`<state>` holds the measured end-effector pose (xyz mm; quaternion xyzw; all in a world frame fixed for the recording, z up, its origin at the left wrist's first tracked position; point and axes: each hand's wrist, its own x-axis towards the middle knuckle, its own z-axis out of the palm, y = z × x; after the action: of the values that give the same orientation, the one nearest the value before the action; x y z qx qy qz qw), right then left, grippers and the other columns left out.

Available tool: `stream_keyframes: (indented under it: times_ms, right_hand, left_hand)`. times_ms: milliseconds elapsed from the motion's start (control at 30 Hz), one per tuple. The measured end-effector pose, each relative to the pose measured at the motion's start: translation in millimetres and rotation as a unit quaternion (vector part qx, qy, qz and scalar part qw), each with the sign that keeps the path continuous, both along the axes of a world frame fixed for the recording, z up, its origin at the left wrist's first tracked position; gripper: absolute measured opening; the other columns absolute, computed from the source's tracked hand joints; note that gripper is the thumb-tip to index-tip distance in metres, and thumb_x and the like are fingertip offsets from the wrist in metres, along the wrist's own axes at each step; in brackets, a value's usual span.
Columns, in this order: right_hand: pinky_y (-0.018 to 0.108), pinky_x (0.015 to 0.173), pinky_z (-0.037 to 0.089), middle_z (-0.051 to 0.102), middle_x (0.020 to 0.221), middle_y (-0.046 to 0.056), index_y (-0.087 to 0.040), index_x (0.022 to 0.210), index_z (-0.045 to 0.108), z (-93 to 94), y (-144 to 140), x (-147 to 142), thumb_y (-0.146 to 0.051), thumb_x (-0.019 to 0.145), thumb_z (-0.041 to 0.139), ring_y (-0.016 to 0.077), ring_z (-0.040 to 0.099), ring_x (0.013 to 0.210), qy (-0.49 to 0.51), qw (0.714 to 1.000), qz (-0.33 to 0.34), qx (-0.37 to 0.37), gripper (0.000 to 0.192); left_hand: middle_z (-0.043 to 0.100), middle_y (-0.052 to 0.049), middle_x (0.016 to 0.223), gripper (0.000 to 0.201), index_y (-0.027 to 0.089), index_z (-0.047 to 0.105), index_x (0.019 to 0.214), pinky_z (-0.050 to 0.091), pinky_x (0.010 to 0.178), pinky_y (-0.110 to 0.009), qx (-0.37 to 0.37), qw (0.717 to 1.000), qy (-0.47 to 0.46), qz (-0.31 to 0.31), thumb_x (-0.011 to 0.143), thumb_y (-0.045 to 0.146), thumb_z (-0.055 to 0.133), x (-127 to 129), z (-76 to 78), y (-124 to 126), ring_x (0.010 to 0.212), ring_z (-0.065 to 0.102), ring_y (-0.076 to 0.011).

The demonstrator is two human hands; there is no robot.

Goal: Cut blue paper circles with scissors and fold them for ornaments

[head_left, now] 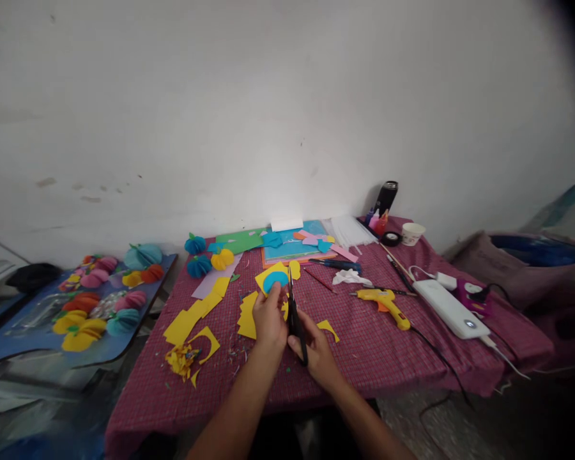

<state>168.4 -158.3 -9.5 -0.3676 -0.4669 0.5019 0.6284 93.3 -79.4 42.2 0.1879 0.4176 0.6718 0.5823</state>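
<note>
My left hand (270, 319) pinches a square of yellow paper (262, 278) with a round blue paper piece (275, 280) lying on top of it. In my right hand (316, 350) is a pair of black-handled scissors (295, 322), its blades pointing away from me along the right side of the yellow paper. How far the blades are apart, I cannot tell. Under and beside my left hand lies a stack of yellow paper squares (247, 317). A cut yellow scrap (328, 329) rests to the right of my right hand.
Yellow sheets (182, 326) and crumpled yellow scraps (182, 359) lie to the left. Blue and yellow paper pumpkins (222, 259) stand at the back left. On the right are a yellow glue gun (384, 304), a white power bank (450, 309) and a paper cup (412, 234).
</note>
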Motion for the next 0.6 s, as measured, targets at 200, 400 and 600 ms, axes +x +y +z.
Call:
stream_keyframes:
  times_ms: [200,400,600]
  right_hand:
    - [0.044,0.103,0.044,0.063,0.128,0.009,-0.028,0.134,0.055,1.3,1.3,-0.5,-0.037,0.082,0.073,0.0279,0.057,0.119,0.002,1.0,0.006,-0.002,0.056]
    - [0.045,0.104,0.042,0.064,0.126,0.009,-0.027,0.135,0.055,7.1,0.6,0.7,-0.038,0.083,0.071,0.0285,0.056,0.119,-0.008,1.0,0.004,0.003,0.056]
    - [0.045,0.103,0.043,0.066,0.124,0.008,-0.027,0.133,0.057,7.9,-0.4,0.6,-0.037,0.082,0.071,0.0288,0.057,0.117,-0.018,1.0,-0.006,-0.004,0.054]
  left_hand:
    - [0.066,0.0,0.068,0.036,0.015,0.06,0.075,0.046,0.061,-0.025,0.014,1.0,0.003,-0.001,0.057,0.034,0.084,1.0,-4.1,0.2,0.062,0.063,-0.0128]
    - [0.066,0.0,0.069,0.035,0.015,0.062,0.078,0.047,0.063,-0.025,0.013,1.0,-0.008,-0.005,0.057,0.032,0.085,1.6,-2.5,-1.6,0.063,0.063,-0.0123]
    - [0.066,-0.001,0.068,0.035,0.015,0.059,0.075,0.047,0.062,-0.025,0.002,1.0,-0.011,-0.005,0.058,0.032,0.085,1.7,-0.5,-2.3,0.062,0.063,-0.0125]
